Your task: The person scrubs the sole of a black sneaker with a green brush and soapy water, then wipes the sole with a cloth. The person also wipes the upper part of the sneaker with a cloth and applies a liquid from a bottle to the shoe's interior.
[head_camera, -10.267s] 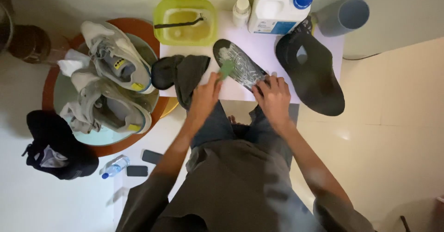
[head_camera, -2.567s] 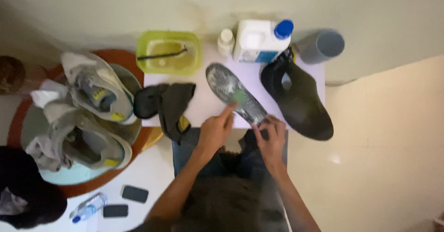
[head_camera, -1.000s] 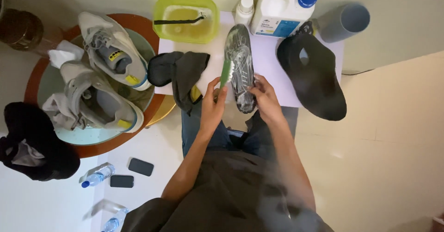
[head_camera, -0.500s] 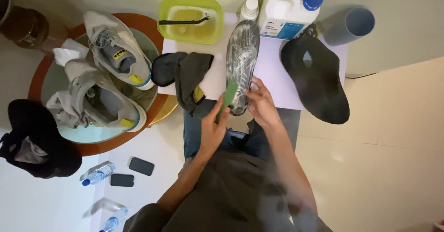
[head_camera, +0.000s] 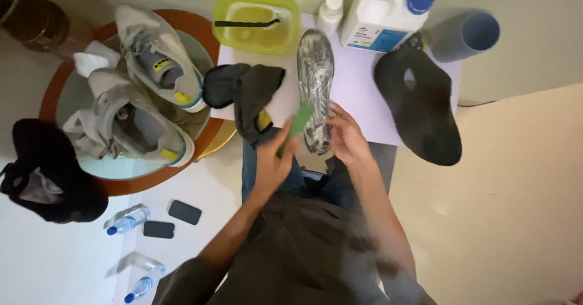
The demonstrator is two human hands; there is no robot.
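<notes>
Left hand (head_camera: 273, 162) closed around green brush (head_camera: 299, 123), bristles touching soapy insole (head_camera: 316, 80). Right hand (head_camera: 346, 138) grips insole's near end, fingers curled.

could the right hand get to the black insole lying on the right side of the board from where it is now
Probably yes. The right hand holds the heel end of the soapy insole, and the black insole lies just beside it on the white board with nothing between them; it would have to let go first.
</notes>
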